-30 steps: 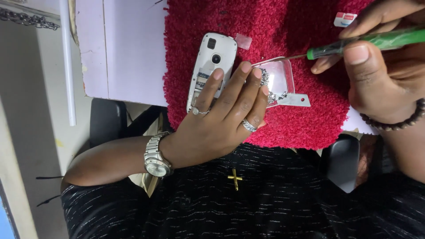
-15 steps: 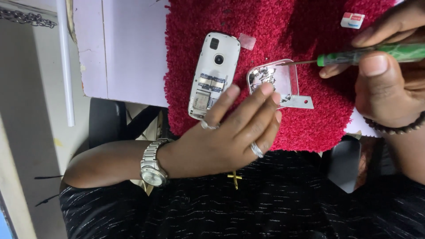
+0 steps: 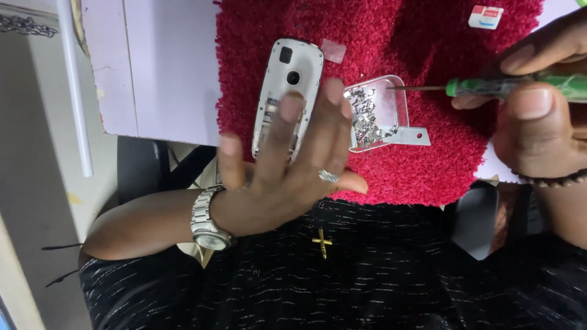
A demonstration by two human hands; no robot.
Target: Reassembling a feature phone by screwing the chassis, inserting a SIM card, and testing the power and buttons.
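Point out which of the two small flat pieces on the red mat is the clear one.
The clear piece beside the phone's top end; the other, a white-and-red card, lies at the mat's far corner.

Small phone-repair bench: an opened phone [image 3: 286, 91] is laid on a red fibre mat [image 3: 428, 165] left of the gripped green screwdriver [image 3: 507, 85], a clear tray of tiny screws [image 3: 373, 113] set under its tip.

Opened white phone [image 3: 286, 85] face-down on red mat; green-handled screwdriver [image 3: 489, 87] level.
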